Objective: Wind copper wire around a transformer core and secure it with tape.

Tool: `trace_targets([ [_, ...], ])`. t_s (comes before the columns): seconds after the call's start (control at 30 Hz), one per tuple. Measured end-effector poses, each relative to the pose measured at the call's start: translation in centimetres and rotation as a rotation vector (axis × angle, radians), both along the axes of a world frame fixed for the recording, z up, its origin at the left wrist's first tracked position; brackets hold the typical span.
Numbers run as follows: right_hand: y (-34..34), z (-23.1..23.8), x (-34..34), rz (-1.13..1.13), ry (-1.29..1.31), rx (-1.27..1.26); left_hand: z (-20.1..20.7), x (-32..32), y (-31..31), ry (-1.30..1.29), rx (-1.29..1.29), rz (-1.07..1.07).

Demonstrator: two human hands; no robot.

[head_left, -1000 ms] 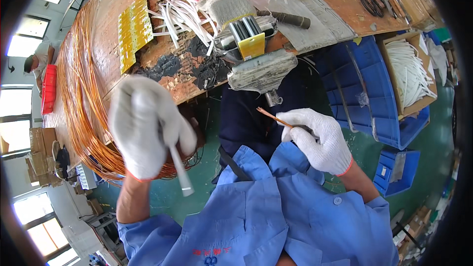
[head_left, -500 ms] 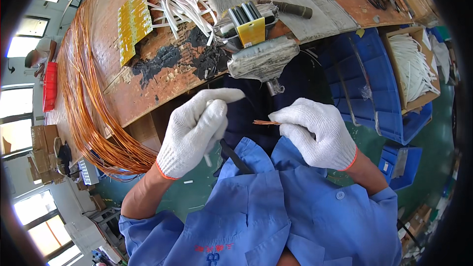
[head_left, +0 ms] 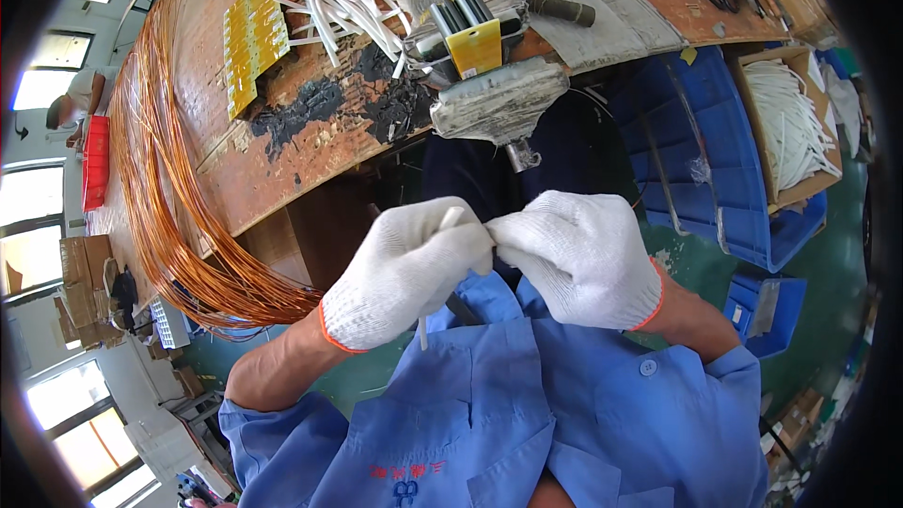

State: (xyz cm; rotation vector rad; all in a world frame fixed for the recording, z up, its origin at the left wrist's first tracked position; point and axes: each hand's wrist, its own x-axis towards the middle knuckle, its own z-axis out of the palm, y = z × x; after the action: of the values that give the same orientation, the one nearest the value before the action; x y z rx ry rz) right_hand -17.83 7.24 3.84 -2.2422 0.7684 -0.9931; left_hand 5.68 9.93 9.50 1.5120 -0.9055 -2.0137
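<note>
My left hand [head_left: 409, 268], in a white knit glove, is closed on a thin white sleeve tube [head_left: 423, 333]; one end sticks out below the palm. Against its fingertips press those of my gloved right hand [head_left: 576, 259], pinched in front of my chest. The copper wire ends the right hand gripped a moment earlier are now hidden by the fingers. Beyond the hands stands a worn grey metal fixture [head_left: 503, 108] at the bench edge, with dark bars and a yellow plate [head_left: 475, 49] in it.
A coil of copper wire [head_left: 155, 198] hangs over the left side of the wooden bench [head_left: 212, 146]. White tubes [head_left: 339, 5] and a yellow slotted strip [head_left: 252, 47] lie on it. Right of me are blue bins [head_left: 677, 150] and a box of white tubes [head_left: 785, 118].
Both hands have come together, the left moving right and the right moving left. The left fingers, stretched out before, are now curled, and the copper ends have gone out of sight.
</note>
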Motion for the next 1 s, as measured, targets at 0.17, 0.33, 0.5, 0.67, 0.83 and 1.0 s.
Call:
trace_targets([
  [0.17,-0.1,1.0,-0.8,-0.02,-0.102,0.174,0.6,0.9,-0.1,-0.431,-0.618,-0.087],
  [0.33,0.2,1.3,-0.3,0.03,-0.111,0.263,-0.4,0.4,-0.5,-0.695,-1.252,-0.564],
  [0.5,0.2,2.2,-0.6,0.06,-0.113,0.334,-1.5,0.6,-0.2,-0.512,-1.127,-0.375],
  [0.67,0.1,1.6,-2.1,-0.068,-0.107,0.277,0.9,1.6,-1.3,-0.361,-0.412,-0.001],
  [0.83,0.5,1.6,-1.1,-0.047,0.027,0.093,1.0,0.1,-0.7,-0.086,-0.059,-0.122],
  [1.0,0.7,0.2,-0.2,-0.091,-0.013,0.014,0.9,-1.3,-0.8,-0.068,0.007,-0.09],
])
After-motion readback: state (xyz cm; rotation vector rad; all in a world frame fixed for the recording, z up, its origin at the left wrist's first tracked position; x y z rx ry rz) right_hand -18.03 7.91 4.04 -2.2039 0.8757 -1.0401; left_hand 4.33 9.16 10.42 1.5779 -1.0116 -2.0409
